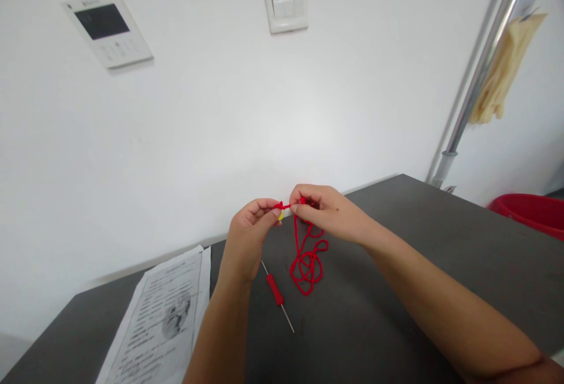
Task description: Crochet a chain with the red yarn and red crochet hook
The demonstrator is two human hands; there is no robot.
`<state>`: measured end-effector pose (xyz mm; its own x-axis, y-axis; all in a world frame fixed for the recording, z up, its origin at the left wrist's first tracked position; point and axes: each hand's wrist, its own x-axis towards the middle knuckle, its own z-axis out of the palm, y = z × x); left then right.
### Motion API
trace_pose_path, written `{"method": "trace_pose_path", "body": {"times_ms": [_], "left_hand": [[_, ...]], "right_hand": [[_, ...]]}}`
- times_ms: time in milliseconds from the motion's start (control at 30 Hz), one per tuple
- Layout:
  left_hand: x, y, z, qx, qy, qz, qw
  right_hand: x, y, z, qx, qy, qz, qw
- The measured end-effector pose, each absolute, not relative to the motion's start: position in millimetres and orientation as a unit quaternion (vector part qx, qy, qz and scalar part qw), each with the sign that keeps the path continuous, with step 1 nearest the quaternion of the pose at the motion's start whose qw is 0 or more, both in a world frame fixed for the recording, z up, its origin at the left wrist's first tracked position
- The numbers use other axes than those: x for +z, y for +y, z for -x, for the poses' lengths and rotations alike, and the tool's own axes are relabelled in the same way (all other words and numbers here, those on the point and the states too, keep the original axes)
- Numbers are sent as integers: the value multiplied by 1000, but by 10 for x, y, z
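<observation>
My left hand (249, 231) pinches a small knotted piece of red yarn, with a bit of yellow showing at the thumb tip. My right hand (324, 211) has its fingers closed on the same red yarn (312, 263), just to the right. A short length is stretched between the two pinches. From the right hand the yarn hangs down and lies in loose loops on the dark table. Just below the left hand rests a crochet hook (275, 290) with a red grip and metal shafts at both ends; its upper tip is close to the left wrist.
A printed sheet (165, 313) lies on the dark grey table (374, 313) at the left, partly behind my left forearm. The white wall (211, 108) rises directly behind the table. A red basin (529, 211) and a metal pole (484, 67) stand off to the right.
</observation>
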<state>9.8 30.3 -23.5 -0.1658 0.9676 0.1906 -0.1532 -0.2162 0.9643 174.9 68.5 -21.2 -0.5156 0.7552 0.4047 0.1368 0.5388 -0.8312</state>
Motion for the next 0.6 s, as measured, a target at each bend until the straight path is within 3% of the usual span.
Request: {"method": "trace_pose_path", "body": {"times_ms": [333, 600], "left_hand": [[-205, 274, -26, 559, 441, -501, 492], [-209, 260, -3, 559, 365, -458, 587]], "right_hand": [[-250, 734, -1726, 400, -753, 285, 437], [-253, 742, -1718, 412, -761, 284, 412]]}}
